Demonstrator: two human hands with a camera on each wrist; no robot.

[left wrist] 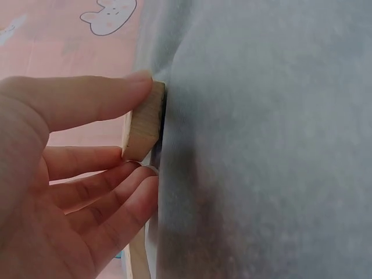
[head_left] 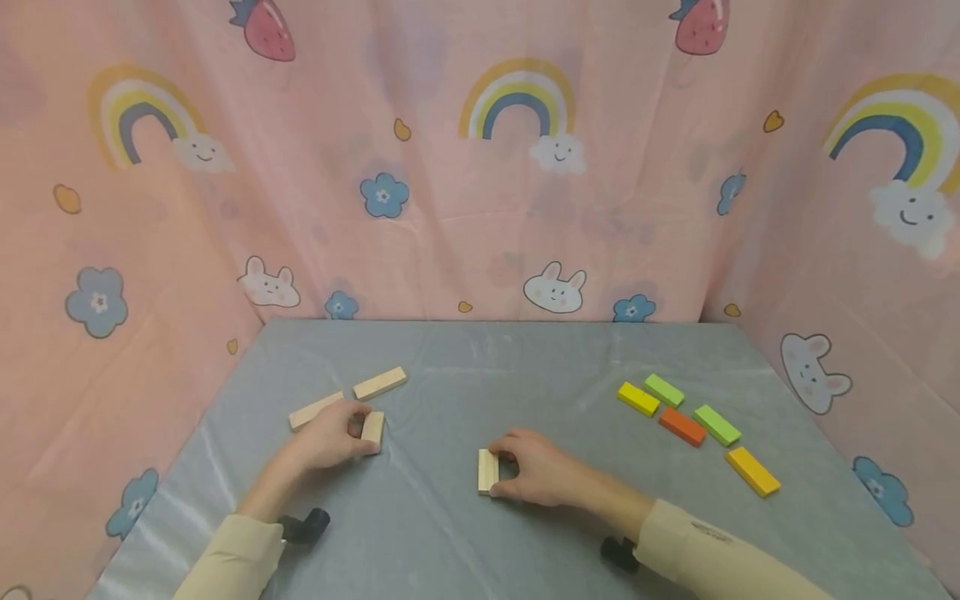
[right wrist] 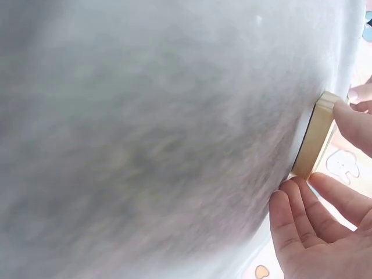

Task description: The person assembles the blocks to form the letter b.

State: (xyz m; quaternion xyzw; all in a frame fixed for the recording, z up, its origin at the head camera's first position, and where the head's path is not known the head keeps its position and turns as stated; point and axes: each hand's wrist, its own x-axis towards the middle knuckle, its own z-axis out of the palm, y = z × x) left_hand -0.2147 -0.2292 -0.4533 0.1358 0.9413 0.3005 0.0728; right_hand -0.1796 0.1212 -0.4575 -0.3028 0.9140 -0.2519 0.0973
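My left hand (head_left: pixel 333 435) pinches a plain wooden block (head_left: pixel 373 432) by its two ends, thumb at the near end. In the left wrist view, the thumb and index finger grip this block (left wrist: pixel 144 122) close to the grey cloth, a dark strip of shadow beneath it. Nearer the middle of the table, my right hand (head_left: pixel 536 468) holds another plain wooden piece (head_left: pixel 488 472) in the same way. A line runs along that piece; whether it is one block or two side by side I cannot tell. The right wrist view shows the piece (right wrist: pixel 317 136) between thumb and finger.
Two more plain blocks, one farther back (head_left: pixel 380 383) and one partly behind the left hand (head_left: pixel 315 411), lie at the left. At the right lie yellow (head_left: pixel 638 399), green (head_left: pixel 717 425), red (head_left: pixel 682 427) and orange-yellow (head_left: pixel 752 472) blocks. A pink printed curtain (head_left: pixel 465 225) encloses the grey-covered table (head_left: pixel 420 542).
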